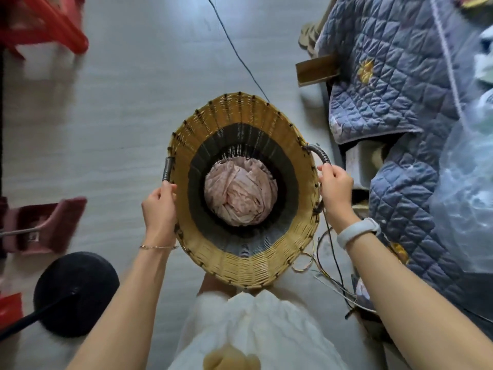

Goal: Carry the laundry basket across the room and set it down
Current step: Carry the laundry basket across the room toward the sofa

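While we look straight down, nearest is our own pale clothing, then both forearms reaching out to the laundry basket (pixel 245 257), which hangs in front of us above the floor (pixel 120 116). Left hand (pixel 159 206) is curled shut around the lower end of the left handle (pixel 168 169); right hand (pixel 334 189) is curled shut around the right handle (pixel 318 153). Basket rim reads level, so the grip looks balanced.

Handling, our judgement: woven body is stiff and should keep its shape; load is one crumpled pink cloth (pixel 240 193) at the bottom, so likely light. Wrapped handles are the right hold points, one per hand. Loose weave strands trail off the right side near the cables, so a snag is possible.

Count: one basket, two handles, one cloth bundle inside. One round black stand base (pixel 76 292) sits near left, one dark red stool (pixel 45 225) beyond it, one bright red stool (pixel 45 25) far left. One quilted blue cover (pixel 394 76) drapes down the right side. Open floor lies ahead between them.
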